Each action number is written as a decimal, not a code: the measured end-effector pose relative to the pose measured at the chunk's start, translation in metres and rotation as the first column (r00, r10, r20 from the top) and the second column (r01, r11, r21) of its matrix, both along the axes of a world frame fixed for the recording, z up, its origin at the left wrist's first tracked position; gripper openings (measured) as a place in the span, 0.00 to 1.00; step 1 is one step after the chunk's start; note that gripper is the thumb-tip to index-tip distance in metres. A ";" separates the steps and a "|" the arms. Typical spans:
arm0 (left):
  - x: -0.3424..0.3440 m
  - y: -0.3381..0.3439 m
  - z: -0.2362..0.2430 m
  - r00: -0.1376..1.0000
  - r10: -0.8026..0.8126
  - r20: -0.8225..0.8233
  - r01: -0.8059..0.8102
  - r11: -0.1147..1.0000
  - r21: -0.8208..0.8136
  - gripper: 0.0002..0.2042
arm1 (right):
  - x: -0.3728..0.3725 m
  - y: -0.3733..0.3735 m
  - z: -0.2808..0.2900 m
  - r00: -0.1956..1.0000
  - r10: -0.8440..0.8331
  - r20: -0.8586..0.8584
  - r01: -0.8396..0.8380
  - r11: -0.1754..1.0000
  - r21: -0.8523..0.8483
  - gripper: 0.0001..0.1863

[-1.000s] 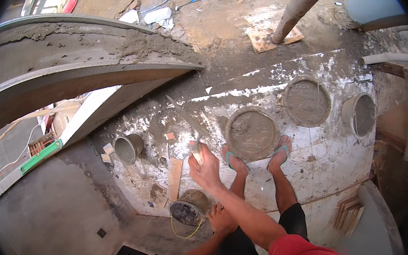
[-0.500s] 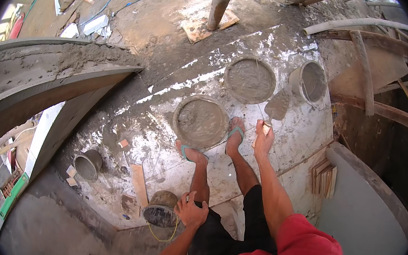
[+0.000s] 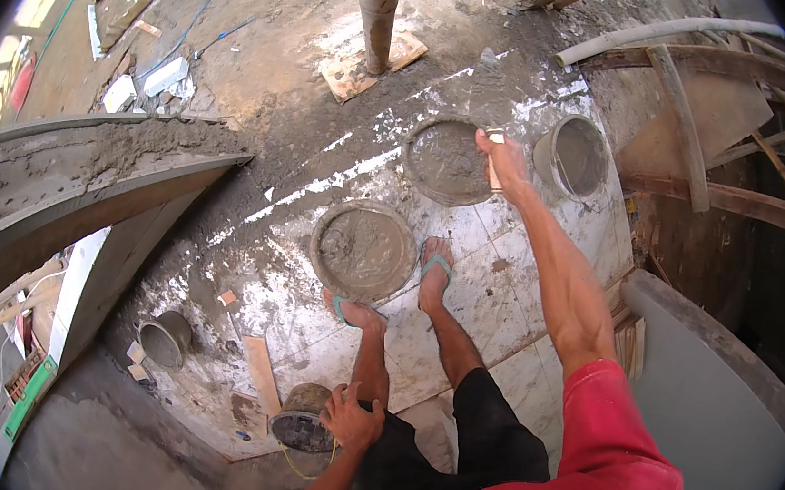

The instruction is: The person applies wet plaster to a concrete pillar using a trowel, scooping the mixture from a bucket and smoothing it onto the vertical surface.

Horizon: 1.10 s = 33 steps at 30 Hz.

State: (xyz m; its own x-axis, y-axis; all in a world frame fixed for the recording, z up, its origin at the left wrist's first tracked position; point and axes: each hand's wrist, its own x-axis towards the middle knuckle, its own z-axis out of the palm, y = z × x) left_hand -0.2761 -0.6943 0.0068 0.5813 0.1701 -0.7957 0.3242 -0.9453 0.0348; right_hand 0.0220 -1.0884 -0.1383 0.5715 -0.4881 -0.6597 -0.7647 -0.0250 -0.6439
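Note:
My right hand (image 3: 509,169) grips the pale handle of a trowel (image 3: 492,181) over the far round tub of wet grey mortar (image 3: 433,175); the blade is blurred by motion. A nearer mortar tub (image 3: 363,252) sits by my feet in green flip-flops. My left hand (image 3: 350,418) is low near my left knee, fingers bent and apart, beside a dark bucket (image 3: 301,432); I cannot tell whether it touches the bucket.
A grey bucket (image 3: 579,155) stands right, another (image 3: 162,340) left, on smeared tiles (image 3: 534,260). A mortar-topped curved ledge (image 3: 96,156) juts from the left. A post (image 3: 377,14) rises behind. Wooden beams (image 3: 678,122) and a curved wall (image 3: 705,364) border the right.
My right hand with the trowel has swung from left-centre to the right and farther forward, over the far tub. My left hand stays low by the dark bucket. The view has shifted.

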 end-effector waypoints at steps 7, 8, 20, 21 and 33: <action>0.002 -0.007 -0.001 0.999 0.020 -0.038 -0.019 0.999 0.035 0.29 | 0.045 -0.061 0.038 0.981 0.171 -0.096 -0.172 0.985 -0.010 0.20; 0.005 -0.008 -0.002 0.998 0.022 -0.055 -0.020 0.999 0.038 0.29 | 0.054 -0.067 0.042 0.977 0.184 -0.103 -0.185 0.983 0.001 0.20; 0.019 -0.022 -0.003 0.989 0.034 -0.142 -0.029 0.999 0.037 0.29 | 0.068 -0.114 0.003 0.770 0.619 -0.156 -0.611 0.645 -0.458 0.35; 0.016 -0.024 -0.002 0.988 0.035 -0.149 -0.029 0.999 0.045 0.29 | 0.066 -0.116 -0.001 0.746 0.652 -0.136 -0.587 0.548 -0.596 0.38; 0.029 -0.020 -0.004 0.977 0.034 -0.210 -0.026 0.999 0.040 0.30 | -0.174 0.117 -0.071 0.775 0.593 0.218 -0.543 0.802 -0.249 0.21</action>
